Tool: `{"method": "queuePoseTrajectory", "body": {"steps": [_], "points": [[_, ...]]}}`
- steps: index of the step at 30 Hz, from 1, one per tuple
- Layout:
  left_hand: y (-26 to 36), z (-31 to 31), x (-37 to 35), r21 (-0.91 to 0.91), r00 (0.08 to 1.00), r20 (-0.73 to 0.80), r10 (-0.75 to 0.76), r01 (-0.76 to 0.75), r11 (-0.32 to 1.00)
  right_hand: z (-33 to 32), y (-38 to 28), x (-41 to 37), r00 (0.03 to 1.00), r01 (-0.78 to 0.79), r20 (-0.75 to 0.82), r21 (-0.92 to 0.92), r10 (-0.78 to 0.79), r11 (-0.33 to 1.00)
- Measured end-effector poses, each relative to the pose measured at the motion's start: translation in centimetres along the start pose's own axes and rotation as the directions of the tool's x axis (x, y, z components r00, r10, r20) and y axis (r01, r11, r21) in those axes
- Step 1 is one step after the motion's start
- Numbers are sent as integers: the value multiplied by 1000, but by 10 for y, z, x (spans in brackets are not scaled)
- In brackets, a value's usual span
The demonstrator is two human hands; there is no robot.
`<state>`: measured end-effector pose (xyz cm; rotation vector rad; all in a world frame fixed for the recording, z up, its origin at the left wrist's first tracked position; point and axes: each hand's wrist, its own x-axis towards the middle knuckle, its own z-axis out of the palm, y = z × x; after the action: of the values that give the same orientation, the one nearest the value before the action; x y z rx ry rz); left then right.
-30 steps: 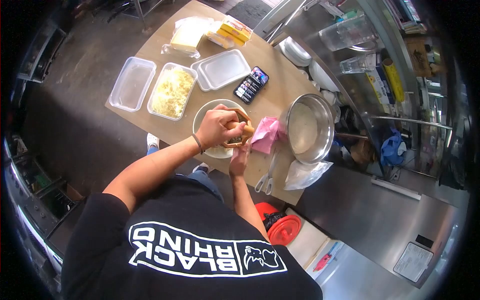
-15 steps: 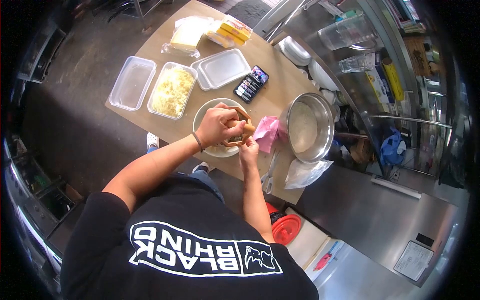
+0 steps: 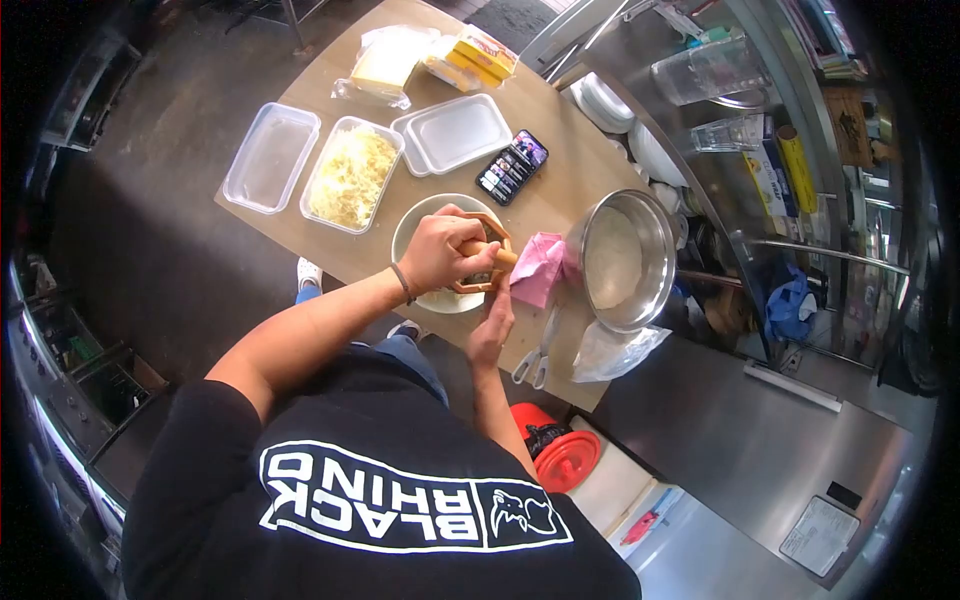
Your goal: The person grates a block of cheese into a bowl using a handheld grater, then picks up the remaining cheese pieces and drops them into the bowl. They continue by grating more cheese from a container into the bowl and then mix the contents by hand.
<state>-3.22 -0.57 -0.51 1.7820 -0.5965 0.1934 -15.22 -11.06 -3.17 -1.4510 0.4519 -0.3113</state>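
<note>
My left hand (image 3: 445, 250) is wrapped around a light wooden pestle (image 3: 505, 258), a thick rounded stick. Around it shows the angular brown rim of a wooden mortar (image 3: 503, 232), held over a pale bowl (image 3: 408, 222). From below, my right hand (image 3: 490, 328) reaches up with fingers pressed together at the mortar's lower edge. Both hands and the mortar hide most of the bowl's inside. A pink cloth (image 3: 539, 268) lies just right of the mortar, with scissors (image 3: 538, 360) below it.
Behind the bowl stand a tub of grated cheese (image 3: 350, 178), a clear tub (image 3: 271, 158), lids (image 3: 460, 134) and a phone (image 3: 512, 167). A steel bowl (image 3: 660, 285) and a plastic bag (image 3: 620, 352) sit at right. A cheese block (image 3: 383, 65) and yellow boxes (image 3: 482, 58) are farther back.
My right hand has shifted slightly down, its fingers now stretched up toward the mortar's edge. My left hand stays on the pestle. The whole view has moved a little.
</note>
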Motion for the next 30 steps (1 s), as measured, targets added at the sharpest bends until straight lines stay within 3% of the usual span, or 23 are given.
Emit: {"method": "queuePoseTrajectory", "body": {"steps": [18,21,22,23,24,25,26,30], "points": [[5,-2,4,25,1000,-1,1,-1,1000,-29,86,6,995,-96,51,123,91,988],[4,0,3,24,1000,-1,-4,4,1000,-37,101,7,990,-143,2,28,143,989],[2,-1,3,21,1000,-1,-9,9,1000,-38,106,6,998,65,8,-375,-67,925],[2,-1,1,21,1000,-3,-11,11,1000,-40,112,3,963,244,95,-706,-252,665],[3,-2,2,27,1000,-7,-20,21,999,-35,98,3,963,246,97,-706,-253,664],[6,-2,2,26,1000,-10,-24,24,999,-23,66,4,999,34,39,-492,-17,870],[5,0,3,24,1000,-12,-18,18,1000,-16,49,9,973,-208,54,-229,225,951],[2,-1,0,1,1000,-18,2,-2,1000,-39,95,28,984,-112,122,-160,132,981]]}}
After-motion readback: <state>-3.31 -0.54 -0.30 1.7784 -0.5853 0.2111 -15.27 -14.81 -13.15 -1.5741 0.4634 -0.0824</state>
